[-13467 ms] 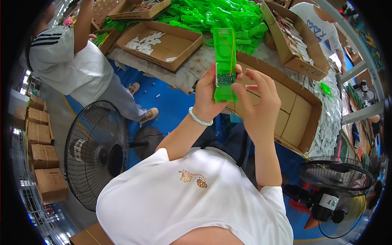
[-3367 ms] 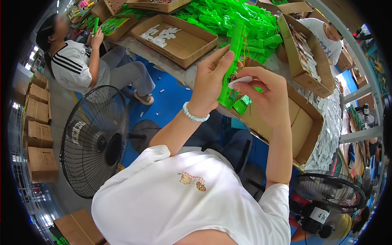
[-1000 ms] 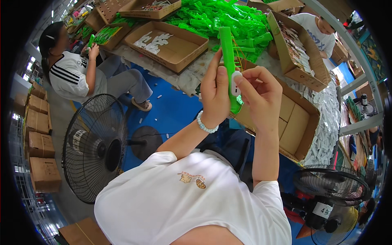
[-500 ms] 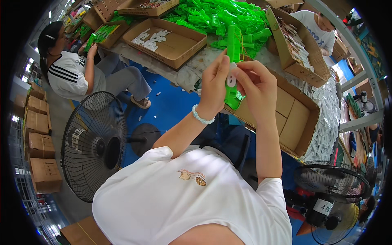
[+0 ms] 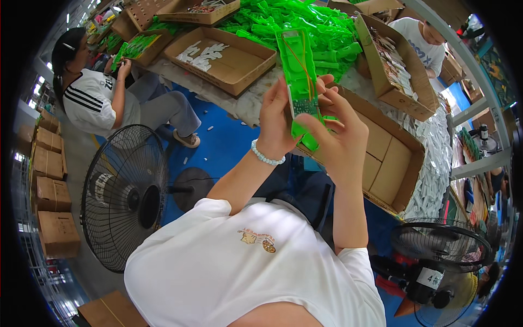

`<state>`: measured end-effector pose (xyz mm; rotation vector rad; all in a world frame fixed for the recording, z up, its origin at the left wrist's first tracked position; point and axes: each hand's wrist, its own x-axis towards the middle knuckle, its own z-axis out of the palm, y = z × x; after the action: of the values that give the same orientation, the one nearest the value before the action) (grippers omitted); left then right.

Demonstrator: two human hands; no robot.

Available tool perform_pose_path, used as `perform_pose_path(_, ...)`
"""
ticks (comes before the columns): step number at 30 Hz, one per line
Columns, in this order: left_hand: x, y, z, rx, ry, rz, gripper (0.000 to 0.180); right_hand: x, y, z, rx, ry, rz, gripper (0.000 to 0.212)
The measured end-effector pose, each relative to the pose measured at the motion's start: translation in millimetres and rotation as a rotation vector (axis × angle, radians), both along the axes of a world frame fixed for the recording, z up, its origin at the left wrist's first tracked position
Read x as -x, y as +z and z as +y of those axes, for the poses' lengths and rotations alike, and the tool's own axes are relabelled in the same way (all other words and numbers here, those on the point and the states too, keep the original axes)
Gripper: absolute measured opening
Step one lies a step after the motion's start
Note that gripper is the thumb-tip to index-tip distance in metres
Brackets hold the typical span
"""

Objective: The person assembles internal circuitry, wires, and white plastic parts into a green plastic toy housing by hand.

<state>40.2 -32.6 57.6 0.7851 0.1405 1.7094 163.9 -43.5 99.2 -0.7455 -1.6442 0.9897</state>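
Above the lap, both hands [image 5: 310, 125] grip a green casing [image 5: 298, 76].

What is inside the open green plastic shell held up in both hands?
Inside the green plastic shell, a small green circuit board and thin wires show; the right hand covers its lower end.

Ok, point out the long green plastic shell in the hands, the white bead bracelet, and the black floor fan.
long green plastic shell [image 5: 298, 71], head view, on its open inner face.
white bead bracelet [image 5: 265, 158], head view, on the beads across the wrist.
black floor fan [image 5: 126, 196], head view, on its wire grille.
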Motion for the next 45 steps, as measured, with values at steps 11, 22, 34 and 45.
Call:
perform_pose_path(11, -7.9, -22.4, 1.4, -0.225, 0.215, 0.104, 0.043, 8.2, -17.4, -10.0, -0.412, -0.24, -0.355, 0.053)
perform_pose_path(22, 10.6, -87.6, -19.5, 0.198, 0.497, 0.768, 0.041, -60.0, -83.7, 32.4, 0.012, -0.748, -0.518, 0.047)
perform_pose_path(34, 17.6, -103.2, -6.8, -0.499, 0.62, 1.983, 0.061, -50.6, -72.1, 90.8, 0.128, -0.237, -1.168, 0.037)
perform_pose_path(45, 11.9, -126.1, -3.0, -0.361, 0.95, 1.823, 0.047, 34.8, -89.1, 277.8, -0.498, -0.34, -1.19, 0.016)
